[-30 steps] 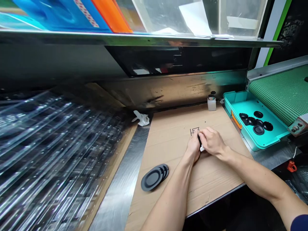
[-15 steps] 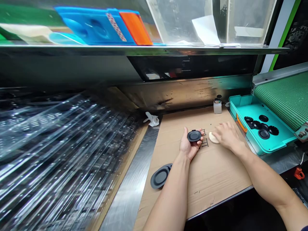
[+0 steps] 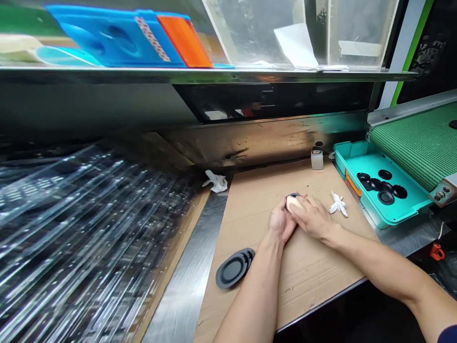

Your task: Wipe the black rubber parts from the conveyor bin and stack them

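Observation:
Over the cardboard sheet [image 3: 264, 200], my left hand [image 3: 280, 223] cups a black oval plastic part [image 3: 293, 194], mostly hidden now. My right hand [image 3: 316, 218] grips a cream round pad [image 3: 294, 205], which looks like a sponge, and holds it against the part's top. Both hands meet at the pad. Left of my left forearm lies an overlapping row of similar black oval parts [image 3: 232, 270]. A crumpled white cloth or tissue [image 3: 337, 204] rests just right of my right hand.
A teal tray [image 3: 403, 214] with several black round parts [image 3: 385, 197] stands at right, beside a green conveyor belt [image 3: 410, 143]. A small bottle [image 3: 316, 158] stands at the back. Clear plastic trays [image 3: 100, 238] fill the left. A metal shelf [image 3: 228, 75] crosses above.
My right hand has picked the cream pad up off the cardboard and brought it left onto the part in my left hand. The white crumpled piece has come into view.

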Available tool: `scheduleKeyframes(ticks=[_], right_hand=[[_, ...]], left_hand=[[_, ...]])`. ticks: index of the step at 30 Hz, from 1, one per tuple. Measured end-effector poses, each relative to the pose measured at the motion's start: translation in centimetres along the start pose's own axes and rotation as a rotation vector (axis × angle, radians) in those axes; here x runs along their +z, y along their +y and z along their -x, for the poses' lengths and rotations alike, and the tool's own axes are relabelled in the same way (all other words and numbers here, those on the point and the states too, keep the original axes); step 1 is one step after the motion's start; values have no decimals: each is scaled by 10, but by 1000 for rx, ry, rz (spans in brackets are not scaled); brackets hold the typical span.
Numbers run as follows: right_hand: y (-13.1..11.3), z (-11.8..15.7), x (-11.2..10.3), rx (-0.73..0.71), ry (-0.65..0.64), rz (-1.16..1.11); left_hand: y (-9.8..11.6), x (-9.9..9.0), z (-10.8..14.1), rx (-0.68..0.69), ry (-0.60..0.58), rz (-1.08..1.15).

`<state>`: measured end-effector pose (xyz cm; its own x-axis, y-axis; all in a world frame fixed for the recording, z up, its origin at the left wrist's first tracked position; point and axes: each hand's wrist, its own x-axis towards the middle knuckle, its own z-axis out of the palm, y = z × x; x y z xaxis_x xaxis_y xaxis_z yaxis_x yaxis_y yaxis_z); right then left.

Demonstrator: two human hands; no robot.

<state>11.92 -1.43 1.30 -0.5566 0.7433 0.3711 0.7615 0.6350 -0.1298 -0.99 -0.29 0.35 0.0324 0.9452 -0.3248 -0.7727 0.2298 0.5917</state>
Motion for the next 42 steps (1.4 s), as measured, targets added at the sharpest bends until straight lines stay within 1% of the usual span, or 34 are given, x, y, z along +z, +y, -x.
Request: scheduleKeyframes(ticks=[2, 3, 6, 7, 9, 10, 13, 14, 17, 18, 20, 25, 29, 31, 34, 37, 42], right_hand=[[0, -1, -3, 66, -25, 55], [1, -1, -5, 63, -39, 74], [5, 0, -11, -51, -90, 108], [5, 1, -13, -45, -101, 118], [5, 1, -17, 14, -105, 132], [5, 1, -18, 15, -101, 129], [7, -1, -16, -61, -96, 92], [10, -2, -15, -35, -101, 87], [23, -6, -12, 167, -103, 90], [27, -6, -12, 215, -103, 83], [32, -4, -13, 247, -120, 46], [25, 5, -17, 178, -180, -47], [23, 5, -17, 153, -191, -58], [25, 5, -16, 148, -191, -63], [28, 4, -13, 141, -188, -64], [29, 4, -11, 134, -192, -58], [29, 4, -11, 126, -189, -41]], left_hand=[[0, 0, 0, 43, 38, -5], [0, 0, 1, 54, 55, -12], [-1, 0, 0, 65, 84, -39], [-1, -1, -1, 79, 95, -49], [-3, -1, -2, 113, 116, -70], [-3, -1, -2, 125, 119, -77], [-4, -2, -3, 119, 119, -71], [-3, -2, -2, 107, 121, -70], [5, -1, 1, 70, 116, -74], [9, -1, 3, 67, 109, -65], [16, 0, 7, 75, 82, -15], [28, 3, 19, 78, -5, 147], [32, 8, 25, 39, -53, 186], [33, 9, 27, 15, -90, 243], [33, 10, 28, -56, -122, 332], [32, 11, 28, -104, -126, 353], [30, 12, 27, -72, -64, 277]])
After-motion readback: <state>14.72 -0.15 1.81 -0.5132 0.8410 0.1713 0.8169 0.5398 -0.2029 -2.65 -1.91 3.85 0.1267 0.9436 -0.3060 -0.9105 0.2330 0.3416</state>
